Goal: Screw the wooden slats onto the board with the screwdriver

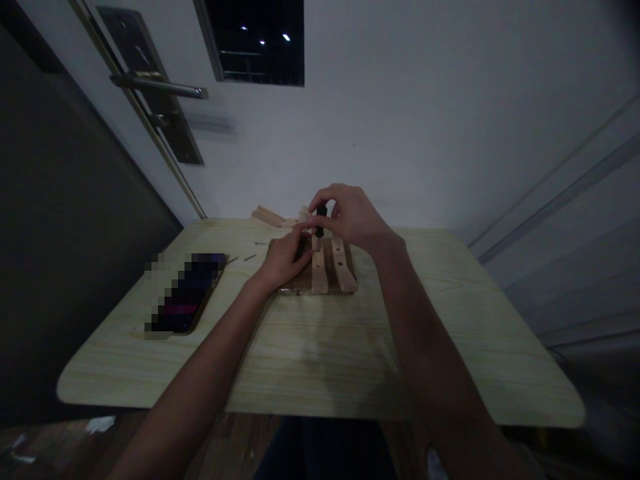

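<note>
Upright in my right hand (350,213) is a screwdriver (320,223) with a black handle, pinched at its top between fingers and thumb. Its tip points down at a pale wooden strip (320,277) lying on a brown board (299,280). My left hand (286,257) rests over the board's left side, thumb and forefinger closed about that strip near the screwdriver's tip. To the right, a second wooden strip (341,263) with dark holes lies on the same board. Whether a screw sits under the tip is too small to tell.
Behind the board lie more wooden pieces (267,216) against the wall. A few loose screws (250,257) lie left of my left hand, near a phone (187,297). The light wooden table (310,360) meets a white door with a metal handle (160,87).
</note>
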### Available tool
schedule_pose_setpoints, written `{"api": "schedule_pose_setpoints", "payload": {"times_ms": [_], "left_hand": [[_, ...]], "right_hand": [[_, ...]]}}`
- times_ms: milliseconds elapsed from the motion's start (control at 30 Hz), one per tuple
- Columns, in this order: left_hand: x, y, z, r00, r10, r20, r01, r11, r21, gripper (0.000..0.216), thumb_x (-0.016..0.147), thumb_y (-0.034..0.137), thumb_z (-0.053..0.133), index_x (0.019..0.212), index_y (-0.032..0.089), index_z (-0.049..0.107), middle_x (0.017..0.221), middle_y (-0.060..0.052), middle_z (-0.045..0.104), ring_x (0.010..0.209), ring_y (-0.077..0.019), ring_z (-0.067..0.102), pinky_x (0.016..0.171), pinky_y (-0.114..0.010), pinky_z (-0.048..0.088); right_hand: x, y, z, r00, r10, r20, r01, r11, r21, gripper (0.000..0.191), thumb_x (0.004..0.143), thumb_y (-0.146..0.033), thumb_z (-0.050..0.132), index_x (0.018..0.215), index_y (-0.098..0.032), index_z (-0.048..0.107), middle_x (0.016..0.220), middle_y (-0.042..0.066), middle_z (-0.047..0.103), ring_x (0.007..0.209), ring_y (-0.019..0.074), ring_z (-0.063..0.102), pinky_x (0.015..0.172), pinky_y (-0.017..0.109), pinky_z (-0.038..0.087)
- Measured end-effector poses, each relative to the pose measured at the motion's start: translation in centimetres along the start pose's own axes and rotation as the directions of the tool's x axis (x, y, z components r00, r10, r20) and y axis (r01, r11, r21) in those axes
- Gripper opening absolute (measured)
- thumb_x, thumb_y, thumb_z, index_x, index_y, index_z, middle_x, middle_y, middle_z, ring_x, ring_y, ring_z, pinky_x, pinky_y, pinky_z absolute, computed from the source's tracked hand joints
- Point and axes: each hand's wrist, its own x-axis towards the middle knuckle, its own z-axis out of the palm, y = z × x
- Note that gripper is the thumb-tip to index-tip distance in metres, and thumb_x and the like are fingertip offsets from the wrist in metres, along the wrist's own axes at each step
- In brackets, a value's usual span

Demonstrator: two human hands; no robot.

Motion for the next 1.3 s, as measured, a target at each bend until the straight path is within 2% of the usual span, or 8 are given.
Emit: {"api": "schedule_pose_setpoints", "payload": {"times_ms": [367,567,667,800,933,1100,1200,1300], "left_hand": [[0.0,0.29,-0.29,1.0,-0.013,0.017,0.013,1.0,-0.027,0.051,0.09,0.033,0.052,0.138,0.021,0.038,0.125,-0.012,0.07,0.111,-0.0297,0.069,0.095,-0.048,0.053],[-0.03,0.14,-0.14,1.0,-0.007,0.014,0.007,0.999,-0.05,0.051,0.089,0.03,0.053,0.137,0.024,0.039,0.127,-0.011,0.07,0.115,-0.0272,0.068,0.098,-0.047,0.053],[-0.03,0.09,-0.09,1.0,0.0,0.005,0.001,0.998,-0.063,0.049,0.09,0.031,0.053,0.137,0.024,0.039,0.127,-0.011,0.069,0.115,-0.0271,0.068,0.099,-0.047,0.053],[-0.03,0.03,-0.11,1.0,-0.001,0.002,0.001,0.998,-0.059,0.05,0.089,0.032,0.054,0.136,0.023,0.039,0.125,-0.012,0.07,0.111,-0.029,0.069,0.095,-0.048,0.054],[-0.04,-0.07,-0.1,1.0,0.015,-0.001,-0.015,0.998,-0.062,0.049,0.09,0.031,0.053,0.136,0.024,0.039,0.127,-0.011,0.069,0.113,-0.0284,0.069,0.096,-0.047,0.054],[-0.05,-0.08,-0.11,1.0,0.009,0.004,-0.009,0.999,-0.049,0.05,0.09,0.033,0.053,0.137,0.023,0.038,0.127,-0.012,0.069,0.115,-0.0294,0.068,0.096,-0.048,0.053],[-0.06,0.03,-0.17,1.0,0.007,0.011,-0.006,0.999,-0.048,0.051,0.09,0.033,0.053,0.138,0.022,0.037,0.127,-0.012,0.068,0.116,-0.0291,0.067,0.098,-0.048,0.052],[-0.06,0.13,-0.21,1.0,0.004,0.019,-0.003,0.999,-0.054,0.051,0.09,0.031,0.053,0.138,0.022,0.038,0.128,-0.012,0.068,0.116,-0.0282,0.068,0.098,-0.047,0.052]], "right_hand": [[-0.2,0.32,-0.64,0.996,-0.054,0.077,0.05,0.998,0.049,0.033,0.081,-0.007,0.051,0.097,-0.02,0.077,0.102,0.005,0.076,0.086,0.0169,0.064,0.082,0.031,0.047],[-0.25,0.48,-0.55,1.0,-0.012,0.016,0.012,1.0,0.029,0.023,0.081,-0.017,0.064,0.101,-0.021,0.074,0.096,0.004,0.073,0.079,0.0162,0.061,0.078,0.031,0.045],[-0.16,0.64,-0.46,1.0,0.0,0.022,0.001,1.0,-0.004,0.01,0.083,-0.023,0.068,0.089,-0.019,0.074,0.085,0.003,0.07,0.076,0.0153,0.058,0.076,0.03,0.043],[0.07,0.64,-0.34,0.999,0.018,0.033,-0.018,1.0,-0.025,0.014,0.085,-0.031,0.07,0.079,-0.019,0.074,0.079,0.003,0.068,0.075,0.0153,0.058,0.075,0.03,0.042],[0.04,0.43,-0.41,0.999,-0.026,0.042,0.024,0.999,0.045,0.008,0.084,-0.022,0.067,0.086,-0.02,0.076,0.091,0.004,0.073,0.082,0.0162,0.062,0.079,0.03,0.046],[-0.31,0.7,-0.37,0.999,-0.035,0.033,0.032,0.994,0.105,0.025,0.082,-0.011,0.059,0.097,-0.022,0.077,0.103,0.005,0.075,0.086,0.0166,0.065,0.08,0.031,0.05],[-0.35,0.84,-0.22,1.0,-0.024,0.01,0.023,0.995,0.102,0.029,0.082,-0.009,0.056,0.098,-0.021,0.077,0.103,0.006,0.075,0.089,0.0177,0.065,0.081,0.033,0.051],[-0.23,0.68,-0.15,1.0,0.008,0.0,-0.008,0.996,0.083,0.021,0.082,-0.011,0.06,0.094,-0.019,0.075,0.096,0.005,0.074,0.081,0.0166,0.064,0.077,0.031,0.05]]}}
